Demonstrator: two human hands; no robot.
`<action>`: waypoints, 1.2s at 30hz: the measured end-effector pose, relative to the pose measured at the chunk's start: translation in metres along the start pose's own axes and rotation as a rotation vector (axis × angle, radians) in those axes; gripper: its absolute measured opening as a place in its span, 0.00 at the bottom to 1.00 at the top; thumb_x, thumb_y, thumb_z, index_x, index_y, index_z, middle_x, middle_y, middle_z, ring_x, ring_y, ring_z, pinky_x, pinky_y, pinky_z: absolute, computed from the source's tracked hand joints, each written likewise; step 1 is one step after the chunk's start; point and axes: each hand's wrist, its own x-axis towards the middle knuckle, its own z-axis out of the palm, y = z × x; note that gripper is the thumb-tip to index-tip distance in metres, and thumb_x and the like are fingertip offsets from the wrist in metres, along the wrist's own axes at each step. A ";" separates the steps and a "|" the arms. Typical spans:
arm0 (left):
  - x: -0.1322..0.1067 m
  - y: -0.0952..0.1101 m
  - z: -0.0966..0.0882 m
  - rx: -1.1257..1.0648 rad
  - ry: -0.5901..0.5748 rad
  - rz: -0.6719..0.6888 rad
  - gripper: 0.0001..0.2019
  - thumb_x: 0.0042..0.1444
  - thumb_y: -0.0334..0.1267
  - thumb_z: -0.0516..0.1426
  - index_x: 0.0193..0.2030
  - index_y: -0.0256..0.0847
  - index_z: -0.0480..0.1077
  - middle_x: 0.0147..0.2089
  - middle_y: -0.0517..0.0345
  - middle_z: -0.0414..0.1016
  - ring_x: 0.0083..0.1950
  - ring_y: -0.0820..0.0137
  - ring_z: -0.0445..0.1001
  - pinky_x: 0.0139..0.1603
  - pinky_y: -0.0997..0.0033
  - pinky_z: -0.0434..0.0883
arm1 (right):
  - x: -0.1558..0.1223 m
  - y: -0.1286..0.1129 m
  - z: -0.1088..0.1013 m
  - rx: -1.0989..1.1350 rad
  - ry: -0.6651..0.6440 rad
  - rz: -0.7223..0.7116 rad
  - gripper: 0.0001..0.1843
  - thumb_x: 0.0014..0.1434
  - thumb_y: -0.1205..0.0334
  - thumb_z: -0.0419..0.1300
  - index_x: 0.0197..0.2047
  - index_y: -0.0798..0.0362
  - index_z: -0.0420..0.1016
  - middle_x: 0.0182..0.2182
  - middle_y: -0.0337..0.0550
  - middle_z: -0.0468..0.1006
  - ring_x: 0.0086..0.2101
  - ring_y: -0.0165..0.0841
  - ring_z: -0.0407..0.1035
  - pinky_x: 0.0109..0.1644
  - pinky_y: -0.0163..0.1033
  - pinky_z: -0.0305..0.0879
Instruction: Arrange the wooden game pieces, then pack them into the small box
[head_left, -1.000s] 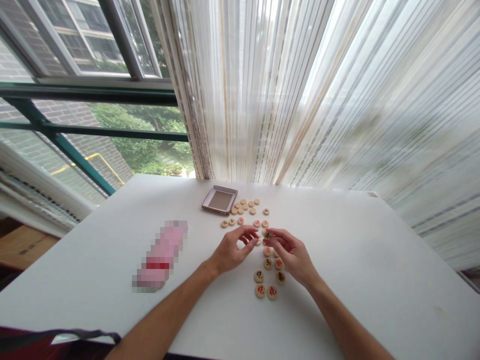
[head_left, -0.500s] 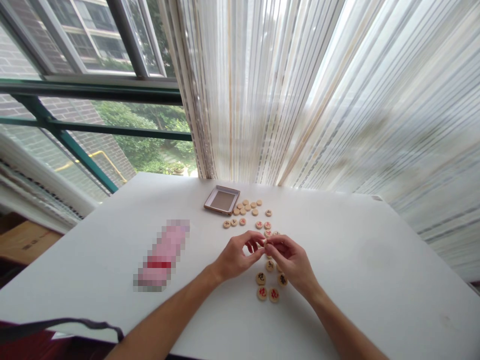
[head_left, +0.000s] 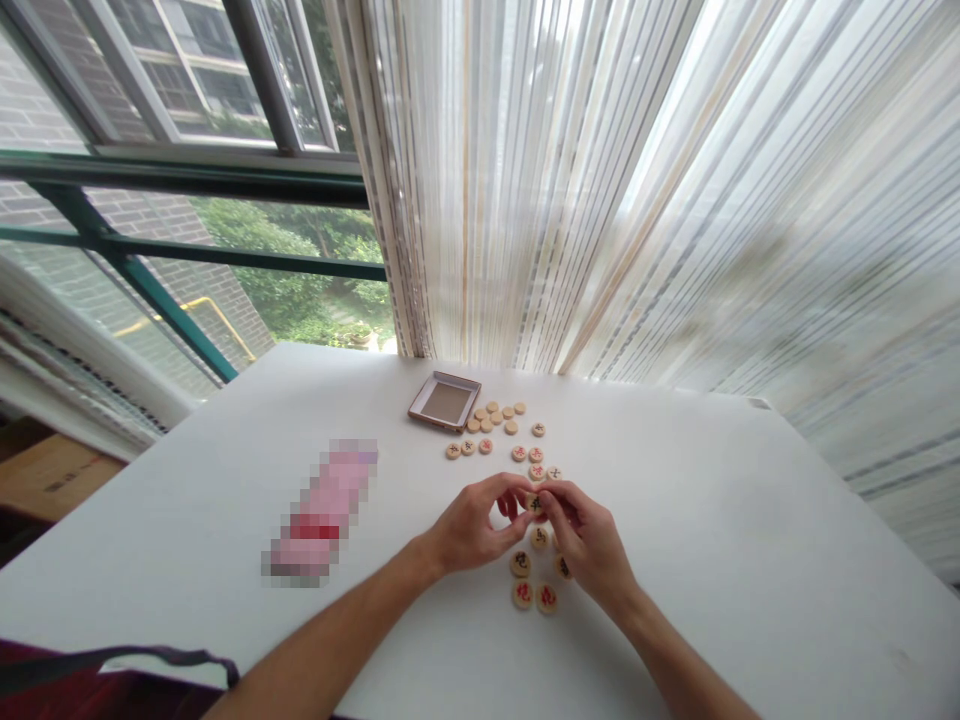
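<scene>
The black-marked xiangqi piece (head_left: pixel 535 505) sits at the fingertips, raised over the white surface (head_left: pixel 720 580), its inked face partly showing. The right hand (head_left: pixel 551 497), at its 3 o'clock, is nearly closed, pinching the rim between thumb and forefinger. The left hand (head_left: pixel 528 505), at 9 o'clock, is curled with a rounded gap behind its fingertips, which meet the piece's edge; whether they grip or merely steady it, I cannot tell.

Taking the held piece as centre, a black horse piece (head_left: pixel 539 538) lies close at 6 o'clock, with two red cannon pieces (head_left: pixel 535 597) side by side beyond. A black cannon piece (head_left: pixel 520 564) is near 7, a red-marked piece (head_left: pixel 537 472) at 12, blank-side-up pieces (head_left: pixel 493 408) at 11, beside the open square box (head_left: pixel 444 403).

The disc looks wooden: probably light, stiff and hard to break, though its smooth, rounded rim could slip. Opposite sides of that rim should give the best hold.
</scene>
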 end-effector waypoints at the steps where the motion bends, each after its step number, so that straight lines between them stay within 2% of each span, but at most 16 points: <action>1: 0.000 -0.001 0.000 0.004 0.002 -0.001 0.15 0.60 0.34 0.59 0.54 0.39 0.69 0.38 0.56 0.78 0.35 0.72 0.75 0.40 0.71 0.76 | 0.000 0.000 0.000 -0.006 -0.012 -0.005 0.11 0.68 0.53 0.57 0.46 0.48 0.76 0.35 0.44 0.82 0.34 0.35 0.79 0.40 0.38 0.77; 8: 0.001 0.000 -0.003 -0.018 0.022 -0.046 0.12 0.60 0.34 0.59 0.50 0.38 0.70 0.37 0.56 0.77 0.34 0.72 0.74 0.39 0.71 0.75 | -0.002 0.002 0.000 -0.050 -0.019 -0.016 0.12 0.68 0.54 0.56 0.50 0.47 0.77 0.40 0.46 0.82 0.38 0.37 0.79 0.42 0.39 0.78; 12: 0.003 0.001 -0.004 -0.101 0.028 -0.100 0.11 0.61 0.36 0.59 0.50 0.38 0.70 0.36 0.56 0.75 0.35 0.72 0.75 0.38 0.72 0.75 | -0.001 0.001 -0.002 -0.111 -0.030 -0.063 0.13 0.67 0.56 0.58 0.53 0.46 0.76 0.45 0.47 0.82 0.44 0.39 0.79 0.47 0.42 0.78; 16: 0.003 -0.001 -0.004 -0.190 0.031 -0.148 0.10 0.62 0.37 0.59 0.49 0.37 0.70 0.39 0.54 0.76 0.37 0.71 0.76 0.40 0.72 0.75 | 0.000 0.000 -0.005 -0.199 -0.033 -0.123 0.15 0.65 0.57 0.61 0.55 0.46 0.74 0.44 0.45 0.82 0.41 0.38 0.79 0.48 0.44 0.78; 21: 0.002 -0.004 -0.004 -0.303 0.005 -0.199 0.12 0.62 0.40 0.60 0.49 0.37 0.70 0.40 0.52 0.77 0.38 0.70 0.78 0.41 0.70 0.77 | -0.001 -0.001 -0.004 -0.237 -0.013 -0.195 0.11 0.64 0.58 0.62 0.50 0.46 0.76 0.40 0.44 0.82 0.37 0.36 0.78 0.42 0.41 0.78; 25: 0.001 -0.005 -0.003 -0.423 -0.022 -0.221 0.12 0.62 0.41 0.60 0.50 0.37 0.70 0.40 0.52 0.78 0.37 0.69 0.79 0.42 0.67 0.78 | -0.001 0.000 -0.003 -0.260 0.008 -0.275 0.09 0.64 0.60 0.62 0.48 0.46 0.78 0.39 0.43 0.81 0.35 0.35 0.77 0.41 0.40 0.77; 30: 0.006 -0.011 -0.005 -0.493 0.127 -0.281 0.13 0.60 0.41 0.63 0.49 0.36 0.73 0.39 0.52 0.80 0.35 0.69 0.80 0.37 0.71 0.78 | 0.002 0.001 -0.011 -0.308 0.101 -0.293 0.11 0.66 0.61 0.59 0.50 0.46 0.77 0.41 0.45 0.81 0.37 0.36 0.77 0.43 0.41 0.76; 33: 0.010 -0.013 -0.009 -0.537 0.200 -0.306 0.16 0.59 0.42 0.64 0.50 0.36 0.74 0.40 0.50 0.81 0.40 0.65 0.82 0.39 0.67 0.80 | 0.005 0.000 -0.019 -0.350 0.208 -0.274 0.10 0.67 0.60 0.58 0.48 0.47 0.77 0.40 0.46 0.81 0.38 0.37 0.77 0.42 0.41 0.76; 36: 0.013 -0.013 -0.011 -0.577 0.226 -0.334 0.17 0.57 0.43 0.65 0.49 0.35 0.75 0.40 0.50 0.82 0.42 0.62 0.83 0.43 0.63 0.81 | 0.007 -0.001 -0.024 -0.392 0.274 -0.239 0.09 0.66 0.59 0.58 0.47 0.48 0.77 0.39 0.45 0.81 0.36 0.36 0.77 0.40 0.40 0.75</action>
